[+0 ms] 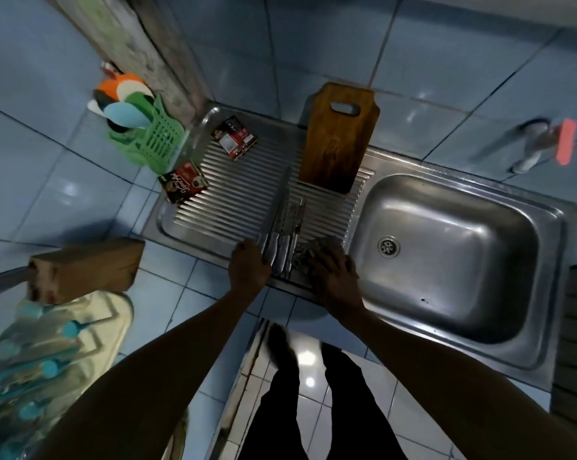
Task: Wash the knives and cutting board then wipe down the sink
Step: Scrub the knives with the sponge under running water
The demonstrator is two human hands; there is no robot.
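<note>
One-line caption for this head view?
Left hand at knives on drainboard; right hand on cloth beside basin.
</note>
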